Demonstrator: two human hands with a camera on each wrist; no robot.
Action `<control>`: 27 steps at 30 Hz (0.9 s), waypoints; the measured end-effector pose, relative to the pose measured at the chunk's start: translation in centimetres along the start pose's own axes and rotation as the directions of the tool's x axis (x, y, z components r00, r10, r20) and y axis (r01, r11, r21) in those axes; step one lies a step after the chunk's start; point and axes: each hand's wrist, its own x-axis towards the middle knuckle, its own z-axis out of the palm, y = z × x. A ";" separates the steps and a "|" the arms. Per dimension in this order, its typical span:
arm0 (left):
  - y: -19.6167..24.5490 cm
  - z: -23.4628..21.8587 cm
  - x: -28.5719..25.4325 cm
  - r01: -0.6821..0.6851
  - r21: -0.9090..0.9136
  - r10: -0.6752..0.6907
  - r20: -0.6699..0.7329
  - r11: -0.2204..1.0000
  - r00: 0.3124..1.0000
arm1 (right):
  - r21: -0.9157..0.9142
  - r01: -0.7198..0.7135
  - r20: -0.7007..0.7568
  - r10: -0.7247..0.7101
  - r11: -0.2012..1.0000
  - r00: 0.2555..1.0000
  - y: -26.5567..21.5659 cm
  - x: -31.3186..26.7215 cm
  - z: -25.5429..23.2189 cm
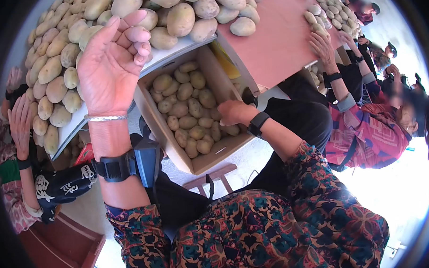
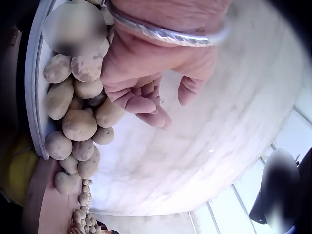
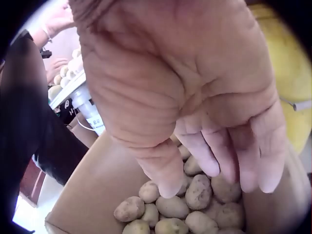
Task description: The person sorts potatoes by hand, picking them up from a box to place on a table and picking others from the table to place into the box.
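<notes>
My left hand (image 1: 110, 66) is raised in front of the potato pile (image 1: 57, 87), palm towards me, its fingers loosely bent with nothing in them. In the left wrist view the same hand (image 2: 156, 68) hangs beside several potatoes (image 2: 79, 125) on the table edge. Over the right wall of a cardboard box (image 1: 170, 145) is my right hand (image 1: 237, 113). Seen from the right wrist, that hand (image 3: 190, 97) points its relaxed fingers down above the potatoes (image 3: 200, 192) in the box and holds none.
A pinkish-red board (image 1: 277, 42) adjoins the pile at the right, with one loose potato (image 1: 242, 26) on it. Other people sit at both sides, one in a patterned red jacket (image 1: 365, 133). Something yellow (image 3: 290, 68) stands beside the box.
</notes>
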 end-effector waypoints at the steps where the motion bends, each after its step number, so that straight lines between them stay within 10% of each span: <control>1: 0.2 -0.1 0.2 -0.023 -0.052 0.024 0.023 0.998 0.999 | -0.003 0.006 0.003 -0.006 1.000 1.000 0.4 0.8 0.0; 12: 1.4 -0.8 0.5 0.025 -0.078 -0.018 0.091 0.997 0.996 | -0.052 -0.024 0.225 0.035 0.998 0.974 3.3 9.6 9.2; 19: 0.9 -0.2 0.9 -0.078 -0.110 0.055 -0.205 0.991 0.977 | -0.340 -0.322 0.167 0.394 0.883 0.904 1.5 11.4 13.5; 27: 1.0 -1.8 0.8 -0.251 -0.205 0.128 -0.475 0.946 0.870 | -0.349 -0.218 0.196 0.298 0.912 0.934 1.3 10.4 12.7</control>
